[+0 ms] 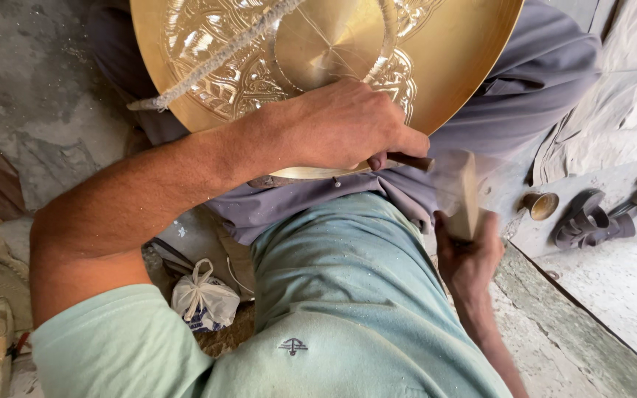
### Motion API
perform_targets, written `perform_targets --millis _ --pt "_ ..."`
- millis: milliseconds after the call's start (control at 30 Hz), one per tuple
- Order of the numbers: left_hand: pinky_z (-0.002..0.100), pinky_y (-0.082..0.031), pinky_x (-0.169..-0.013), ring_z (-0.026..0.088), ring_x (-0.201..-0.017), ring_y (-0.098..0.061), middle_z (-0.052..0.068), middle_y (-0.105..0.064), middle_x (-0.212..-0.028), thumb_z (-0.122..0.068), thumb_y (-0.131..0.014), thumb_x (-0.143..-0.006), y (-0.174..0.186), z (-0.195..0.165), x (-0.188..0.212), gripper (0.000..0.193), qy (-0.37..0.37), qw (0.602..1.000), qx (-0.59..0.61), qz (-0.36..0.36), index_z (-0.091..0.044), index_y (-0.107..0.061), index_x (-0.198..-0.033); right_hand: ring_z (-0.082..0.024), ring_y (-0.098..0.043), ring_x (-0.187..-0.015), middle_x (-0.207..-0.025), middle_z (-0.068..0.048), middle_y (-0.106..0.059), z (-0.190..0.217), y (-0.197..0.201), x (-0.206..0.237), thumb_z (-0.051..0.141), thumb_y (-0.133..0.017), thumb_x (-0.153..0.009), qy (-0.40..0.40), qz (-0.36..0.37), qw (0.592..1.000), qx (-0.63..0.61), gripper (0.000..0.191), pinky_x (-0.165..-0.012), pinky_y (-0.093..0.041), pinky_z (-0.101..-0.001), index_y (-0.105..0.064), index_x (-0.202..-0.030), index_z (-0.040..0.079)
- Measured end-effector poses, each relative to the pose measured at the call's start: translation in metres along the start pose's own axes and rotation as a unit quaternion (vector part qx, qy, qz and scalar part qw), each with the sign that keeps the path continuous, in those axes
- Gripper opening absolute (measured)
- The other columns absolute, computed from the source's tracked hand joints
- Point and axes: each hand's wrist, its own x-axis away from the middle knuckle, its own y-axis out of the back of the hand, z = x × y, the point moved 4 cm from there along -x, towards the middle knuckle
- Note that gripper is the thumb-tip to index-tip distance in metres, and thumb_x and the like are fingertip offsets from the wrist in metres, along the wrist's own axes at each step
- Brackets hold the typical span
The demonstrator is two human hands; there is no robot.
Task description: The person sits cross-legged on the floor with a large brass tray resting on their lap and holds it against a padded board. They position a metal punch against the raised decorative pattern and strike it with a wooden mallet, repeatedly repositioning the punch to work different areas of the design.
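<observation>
Working: a person sits with a large round brass tray (pixel 436 66) propped on the lap, its engraved face towards the camera.
Left hand: the left hand (pixel 348 125) lies on the tray's lower rim, fingers curled tight round a thin dark metal punch (pixel 407 159) that sticks out to the right.
Right hand: the right hand (pixel 470 254) is clenched round the handle of a wooden mallet (pixel 466 195), held upright just right of the punch; the mallet head is blurred.
Tray: one, golden and shiny, with a smooth plain disc in the middle and fine cut floral patterns in a band around it; the outer rim is plain.
Cord: one rough, pale twisted cord (pixel 215 63) runs slantwise across the tray's face.
Containers: one white plastic bag (pixel 202 301), knotted at the top, on the floor by the left knee; its contents are hidden. One small brass cup (pixel 541 205) lies on its side on the stone ledge, nothing visible in it.
Sandals: dark sandals (pixel 591 220) lie on the ledge at right; their count is unclear.
Clothes: pale green shirt, grey-purple trousers, both speckled with fine filings.
Floor: rough grey concrete.
</observation>
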Motion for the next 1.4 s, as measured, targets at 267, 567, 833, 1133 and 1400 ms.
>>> perform_targets --millis 267,567,833,1133,1400 --pt "0.045 -0.059 -0.064 0.025 -0.078 -0.077 0.007 -0.074 -0.078 0.000 -0.066 -0.086 0.003 0.000 0.001 0.034 0.010 0.999 0.025 -0.029 -0.013 -0.063 -0.117 -0.015 -0.066 -0.081 -0.096 -0.007 -0.068 0.014 0.009 -0.012 0.009 -0.083 -0.103 -0.001 -0.056 0.964 -0.260 0.025 -0.077 -0.057 -0.0272 -0.061 -0.111 0.002" --pt "0.044 -0.060 -0.064 0.023 -0.077 -0.078 0.005 -0.075 -0.078 0.000 -0.067 -0.086 0.004 -0.001 -0.001 0.034 0.017 0.999 0.040 0.002 -0.015 -0.065 -0.116 -0.019 -0.063 -0.073 -0.090 -0.010 -0.067 0.025 0.001 -0.015 0.013 -0.083 -0.102 0.021 -0.079 0.979 -0.186 0.031 -0.066 -0.056 -0.0303 -0.058 -0.118 0.006" --pt "0.046 -0.059 -0.063 0.026 -0.076 -0.076 0.005 -0.075 -0.076 -0.005 -0.071 -0.085 0.001 -0.002 -0.002 0.027 0.004 1.000 0.002 0.013 -0.014 -0.065 -0.111 -0.017 -0.064 -0.078 -0.092 -0.011 -0.066 0.008 0.001 0.000 0.002 -0.080 -0.098 0.068 -0.032 0.997 -0.029 0.031 -0.063 -0.054 -0.0297 -0.054 -0.114 0.005" --pt "0.045 -0.059 -0.063 0.026 -0.078 -0.077 0.006 -0.075 -0.078 0.001 -0.070 -0.084 0.006 -0.003 0.000 0.029 0.009 1.000 0.027 -0.006 -0.011 -0.063 -0.110 -0.018 -0.068 -0.074 -0.089 -0.009 -0.070 -0.001 0.017 -0.006 0.010 -0.080 -0.098 0.012 -0.043 0.998 -0.049 0.028 -0.066 -0.057 -0.0313 -0.056 -0.110 0.002" --pt "0.045 -0.059 -0.062 0.023 -0.075 -0.077 0.005 -0.075 -0.077 -0.005 -0.071 -0.087 0.003 -0.002 0.000 0.022 0.012 0.999 0.028 0.013 -0.012 -0.064 -0.106 -0.020 -0.067 -0.074 -0.089 -0.013 -0.069 0.002 0.007 -0.006 0.014 -0.083 -0.099 0.002 -0.037 0.999 0.004 0.029 -0.065 -0.056 -0.0328 -0.060 -0.104 -0.003"
